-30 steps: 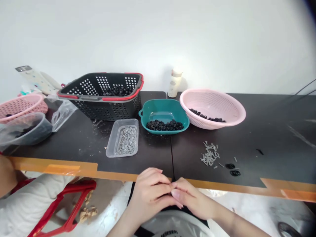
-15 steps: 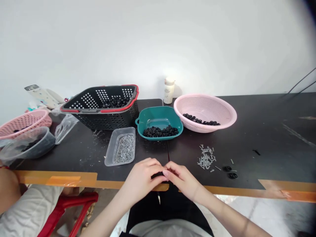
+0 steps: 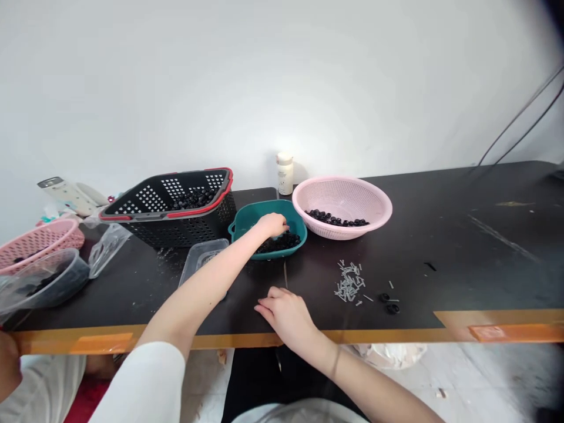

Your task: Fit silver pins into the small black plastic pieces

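Observation:
My left hand (image 3: 272, 225) reaches into the teal basin (image 3: 247, 212), its closed fingertips at the small black parts (image 3: 286, 242); what they grip is hidden. Over the table's front part is my right hand (image 3: 286, 311), fingers curled together with the tips pointing left; anything between them is too small to make out. To its right lie a loose pile of silvery pins (image 3: 349, 283) and a couple of black round pieces (image 3: 392, 308). My left forearm partly covers a clear tray (image 3: 194, 258).
Behind stand a black basket with red trim (image 3: 185, 226), a white bottle (image 3: 285, 174) and a pink colander (image 3: 343, 194) holding black parts. At far left are another pink basket (image 3: 66, 232), a clear bowl (image 3: 66, 288) and a person's arm (image 3: 7, 364).
My left hand has left my right hand and moved forward into the teal basin. My right hand has shifted slightly left. The whole view has shifted a little.

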Action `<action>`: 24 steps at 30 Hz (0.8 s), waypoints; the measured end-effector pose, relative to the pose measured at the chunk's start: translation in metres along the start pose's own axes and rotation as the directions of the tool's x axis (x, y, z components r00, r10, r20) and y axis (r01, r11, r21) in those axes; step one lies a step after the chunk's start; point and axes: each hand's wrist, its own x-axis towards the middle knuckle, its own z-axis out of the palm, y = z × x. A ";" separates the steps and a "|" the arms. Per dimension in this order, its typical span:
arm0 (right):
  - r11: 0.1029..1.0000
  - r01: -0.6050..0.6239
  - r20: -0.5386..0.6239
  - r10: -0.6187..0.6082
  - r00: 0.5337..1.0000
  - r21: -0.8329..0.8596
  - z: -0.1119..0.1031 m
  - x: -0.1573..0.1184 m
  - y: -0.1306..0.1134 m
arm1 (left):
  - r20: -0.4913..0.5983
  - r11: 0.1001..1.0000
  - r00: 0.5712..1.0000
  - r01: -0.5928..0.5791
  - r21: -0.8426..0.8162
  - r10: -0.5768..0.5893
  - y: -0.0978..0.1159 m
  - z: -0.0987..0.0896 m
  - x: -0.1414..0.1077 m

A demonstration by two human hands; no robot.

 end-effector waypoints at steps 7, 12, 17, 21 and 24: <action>0.997 -0.004 -0.051 0.009 0.999 0.083 0.011 -0.007 0.001 | 0.141 0.998 0.989 0.046 0.049 -0.053 0.012 0.011 0.034; 0.967 0.056 -0.062 -0.041 0.997 0.250 0.015 -0.013 0.007 | -0.002 0.999 0.999 0.047 0.022 -0.047 0.008 -0.001 0.011; 0.837 0.060 -0.073 -0.024 0.997 0.543 0.016 -0.015 0.006 | -0.262 1.000 0.965 -0.022 -0.016 0.017 0.011 -0.016 -0.060; 0.678 0.007 -0.081 0.077 0.994 0.735 0.016 -0.013 0.002 | -0.394 0.978 0.911 -0.181 -0.108 0.125 0.022 -0.015 -0.145; 0.667 0.022 -0.117 0.098 0.988 0.745 0.018 -0.010 0.002 | -0.428 0.910 0.890 -0.298 -0.288 0.156 0.024 -0.001 -0.203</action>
